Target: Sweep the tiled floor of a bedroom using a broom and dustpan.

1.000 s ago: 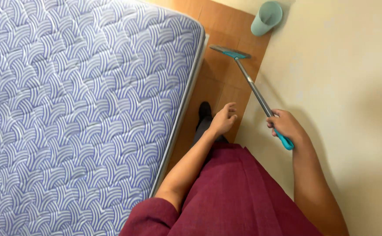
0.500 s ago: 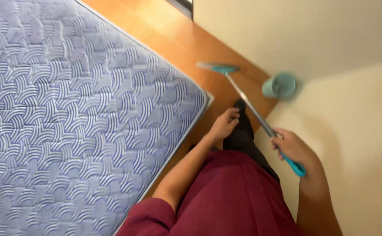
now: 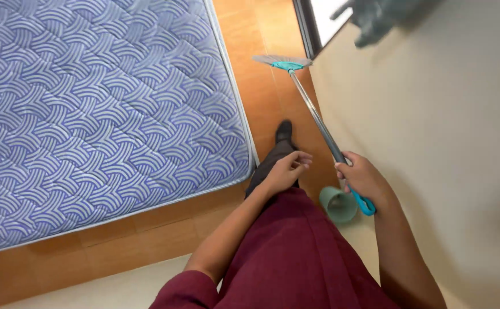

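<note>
On the left lies a mattress (image 3: 101,109) with a blue and white wave pattern, set on a wooden floor (image 3: 261,103); its near corner sits close to the person's dark trouser leg and shoe (image 3: 284,130). Compared with half a second ago, the view has swung: the mattress edge now runs up the frame, a dark door frame (image 3: 306,26) shows at the top, and the small teal cup (image 3: 338,204) that stood ahead near the wall is now down beside the person's leg, just below the right hand. That suggests the person has stepped forward along the narrow strip of floor between mattress and wall (image 3: 433,143).

The left hand (image 3: 287,169) hangs empty in front of the maroon garment (image 3: 296,257), fingers loosely curled, touching nothing. The right hand (image 3: 364,180) is closed around the teal grip of a broom (image 3: 313,114), as it was before.

The broom's long axis runs from the hand up and leftward across the frame, its metal shaft slanting down to the floor. Its flat teal head (image 3: 282,60) points away from the person, resting on or just above the boards near the door frame; I cannot tell which.
</note>
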